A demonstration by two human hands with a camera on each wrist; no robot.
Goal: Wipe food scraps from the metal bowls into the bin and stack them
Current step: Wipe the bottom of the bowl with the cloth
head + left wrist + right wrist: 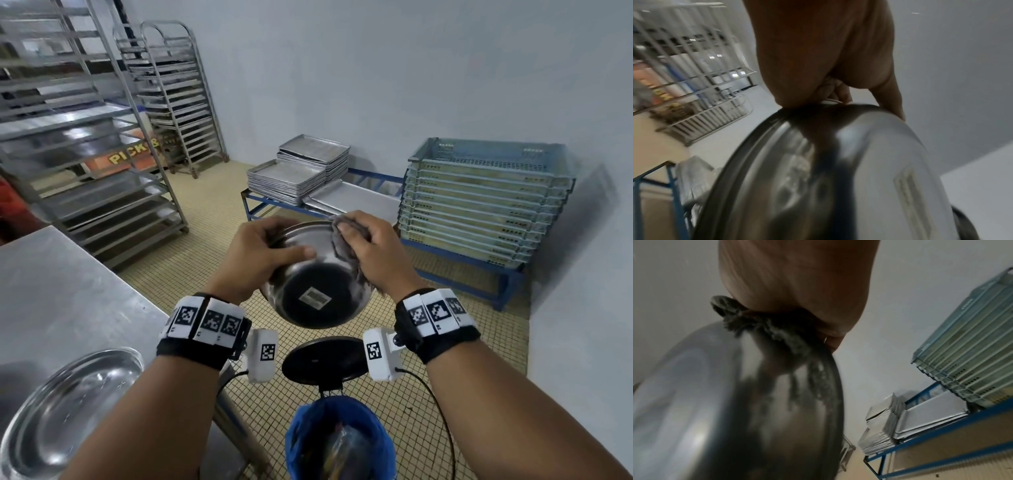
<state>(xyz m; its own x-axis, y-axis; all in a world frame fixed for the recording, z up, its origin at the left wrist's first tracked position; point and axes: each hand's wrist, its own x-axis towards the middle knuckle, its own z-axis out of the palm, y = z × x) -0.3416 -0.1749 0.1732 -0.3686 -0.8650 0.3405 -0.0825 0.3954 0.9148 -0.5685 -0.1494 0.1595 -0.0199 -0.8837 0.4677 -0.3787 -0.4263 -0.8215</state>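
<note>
Left hand (pixel 255 255) grips the tilted bowl (pixel 317 274) above the bin (pixel 339 442); right hand (pixel 368 251) clutches a cloth (pixel 337 240) at its rim; slick steel could slip, scraps missing the bin

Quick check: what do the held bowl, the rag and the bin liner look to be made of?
Bowl: polished metal, probably stainless steel; it mirrors the room and bears a label on its base.
Rag: grey woven cloth, with fuzzy, frayed edges in the right wrist view.
Bin liner: thin blue plastic, glossy and crumpled.
</note>
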